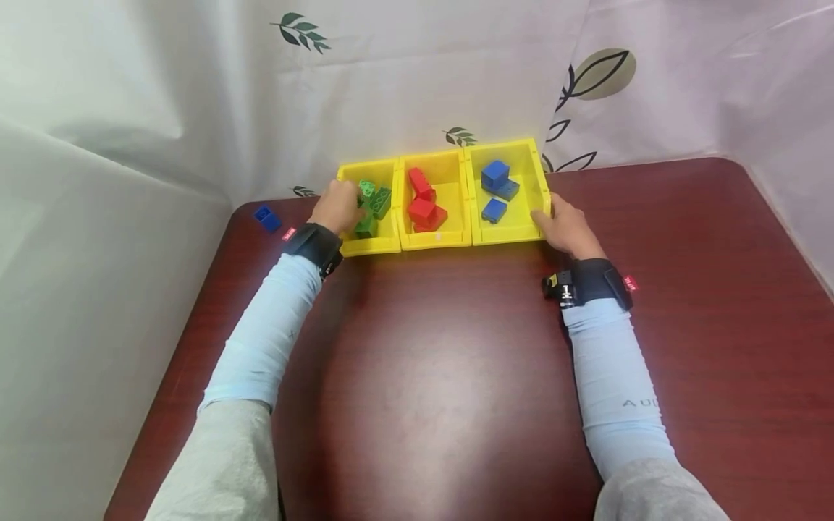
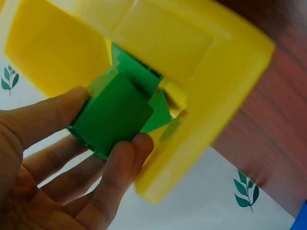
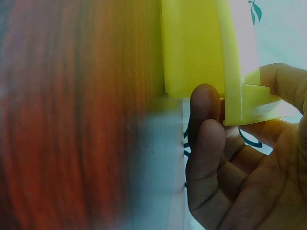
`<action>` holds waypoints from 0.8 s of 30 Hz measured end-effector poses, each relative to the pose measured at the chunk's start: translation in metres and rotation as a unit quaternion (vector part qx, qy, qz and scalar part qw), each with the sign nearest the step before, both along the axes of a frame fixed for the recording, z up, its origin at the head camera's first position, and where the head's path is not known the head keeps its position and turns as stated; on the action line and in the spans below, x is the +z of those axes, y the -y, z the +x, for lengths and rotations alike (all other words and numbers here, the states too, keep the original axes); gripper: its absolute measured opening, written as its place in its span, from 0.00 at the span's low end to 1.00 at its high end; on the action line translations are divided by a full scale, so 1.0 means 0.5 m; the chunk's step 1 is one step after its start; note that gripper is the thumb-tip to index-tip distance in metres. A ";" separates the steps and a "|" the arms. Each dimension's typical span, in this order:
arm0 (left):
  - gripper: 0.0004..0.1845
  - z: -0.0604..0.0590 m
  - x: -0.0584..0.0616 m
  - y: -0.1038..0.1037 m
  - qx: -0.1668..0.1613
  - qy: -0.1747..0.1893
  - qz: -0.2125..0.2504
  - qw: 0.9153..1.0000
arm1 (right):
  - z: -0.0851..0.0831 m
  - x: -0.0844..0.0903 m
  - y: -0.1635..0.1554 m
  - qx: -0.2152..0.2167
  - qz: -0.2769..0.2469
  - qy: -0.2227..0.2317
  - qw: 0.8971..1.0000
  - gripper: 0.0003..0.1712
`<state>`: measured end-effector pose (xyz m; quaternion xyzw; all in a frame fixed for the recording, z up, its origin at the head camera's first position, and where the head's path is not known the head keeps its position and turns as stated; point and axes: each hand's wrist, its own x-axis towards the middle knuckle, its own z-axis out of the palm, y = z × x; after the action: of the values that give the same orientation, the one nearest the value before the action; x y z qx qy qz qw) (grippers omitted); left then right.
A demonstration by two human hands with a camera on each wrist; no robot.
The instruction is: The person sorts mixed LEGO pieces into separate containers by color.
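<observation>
In the head view, the left hand [image 1: 337, 206] covers part of the green blocks [image 1: 373, 205] and the left wall of the yellow bin [image 1: 370, 246]. The fingertips of the right hand [image 1: 565, 228] are hidden behind the right bin wall [image 1: 542, 189]. In the right wrist view, the bench [image 3: 81, 115] is strongly blurred, and the bin is cut off by the upper edge. In the left wrist view, a blue object [image 2: 302, 221] at the lower right corner is cropped beyond recognition.

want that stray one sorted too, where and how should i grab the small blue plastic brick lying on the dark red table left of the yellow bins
Pinch the small blue plastic brick across its two long side faces, coming straight down from above. It lies flat and alone on the dark red table, studs up, apart from the yellow bins, so nothing blocks its sides. The left hand is nearest.
</observation>
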<state>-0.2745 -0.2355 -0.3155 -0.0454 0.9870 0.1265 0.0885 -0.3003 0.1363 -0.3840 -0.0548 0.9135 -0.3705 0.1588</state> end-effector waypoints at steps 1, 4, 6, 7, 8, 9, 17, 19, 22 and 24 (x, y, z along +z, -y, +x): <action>0.17 -0.003 0.000 -0.002 0.003 0.004 -0.001 1.000 | -0.001 0.000 0.000 -0.001 -0.002 0.000 1.000 0.36; 0.17 -0.010 0.002 -0.009 0.010 0.013 -0.010 1.000 | -0.002 0.001 0.001 -0.005 -0.003 0.001 1.000 0.35; 0.17 -0.011 0.003 -0.014 0.012 0.019 -0.019 1.000 | -0.002 0.001 0.001 -0.005 -0.004 0.003 1.000 0.36; 0.17 -0.011 0.002 -0.016 0.014 0.023 -0.024 0.999 | -0.002 0.000 0.001 -0.005 -0.005 0.004 1.000 0.36; 0.16 -0.011 0.001 -0.017 0.015 0.024 -0.030 0.999 | -0.001 -0.001 0.001 -0.005 -0.004 0.007 1.000 0.36; 0.16 -0.012 -0.001 -0.019 0.016 0.027 -0.034 0.999 | -0.001 -0.003 0.000 -0.005 -0.004 0.009 1.000 0.36; 0.18 -0.008 0.007 -0.027 0.013 0.035 -0.048 0.998 | -0.001 0.000 -0.003 0.008 0.004 -0.002 1.000 0.38; 0.18 -0.006 0.010 -0.028 0.018 0.034 -0.047 0.998 | -0.002 0.001 -0.001 0.009 -0.001 -0.002 1.000 0.38; 0.17 -0.006 0.011 -0.027 0.021 0.032 -0.048 0.998 | -0.003 0.001 0.002 0.006 -0.003 0.003 1.000 0.38; 0.17 -0.006 0.009 -0.026 0.019 0.029 -0.050 0.998 | -0.004 0.000 0.003 0.004 -0.004 0.009 1.000 0.38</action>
<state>-0.2775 -0.2225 -0.3108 -0.0726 0.9880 0.0776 0.1125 -0.3021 0.1349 -0.3839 -0.0556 0.9104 -0.3739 0.1682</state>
